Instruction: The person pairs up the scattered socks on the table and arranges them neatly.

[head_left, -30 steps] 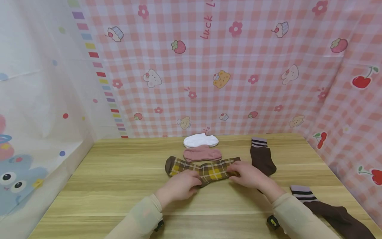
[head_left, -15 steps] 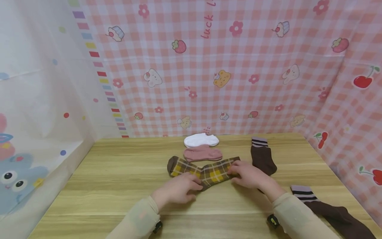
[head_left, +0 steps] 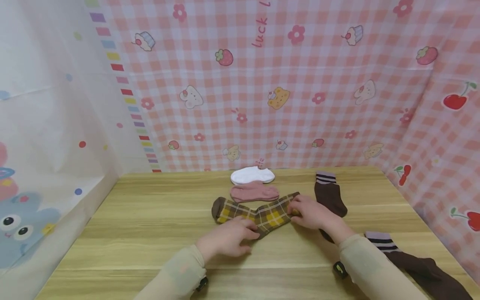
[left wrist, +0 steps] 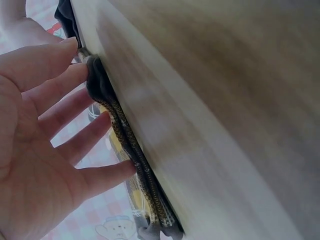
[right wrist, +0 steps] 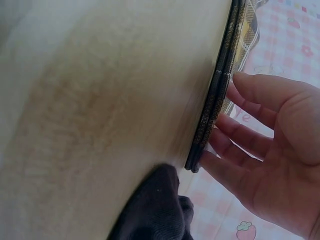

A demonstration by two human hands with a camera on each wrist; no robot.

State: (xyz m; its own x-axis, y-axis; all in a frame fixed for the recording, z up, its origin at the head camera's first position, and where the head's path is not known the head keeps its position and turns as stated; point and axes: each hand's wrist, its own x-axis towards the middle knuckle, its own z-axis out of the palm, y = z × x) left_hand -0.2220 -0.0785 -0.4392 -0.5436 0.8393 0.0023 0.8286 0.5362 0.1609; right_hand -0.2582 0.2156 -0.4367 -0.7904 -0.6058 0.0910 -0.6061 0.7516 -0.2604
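Note:
A plaid brown-and-yellow sock (head_left: pixel 271 216) lies on the wooden table, bent at the heel, toe to the left and cuff to the right. In the left wrist view, its edge (left wrist: pixel 127 137) shows two layers lying together. My left hand (head_left: pixel 230 236) rests its spread fingers on the foot part near the heel, thumb apart from the cloth. At the cuff end, my right hand (head_left: pixel 313 214) touches the sock with lightly bent fingers. The right wrist view shows its fingertips (right wrist: pixel 220 122) along the layered edge (right wrist: pixel 212 100), not wrapped round it.
Just behind the plaid sock lie a pink sock (head_left: pixel 255 192) and a white sock (head_left: pixel 252 175). One dark brown striped sock (head_left: pixel 330 198) is beyond my right hand; another (head_left: pixel 420 266) lies at the table's front right. Patterned cloth (head_left: pixel 240 83) hangs behind the table (head_left: pixel 150 225).
The sock's cuff end has swung slightly away from me with my right hand, so the sock bends more. Its toe has shifted a little right. My left hand has moved slightly.

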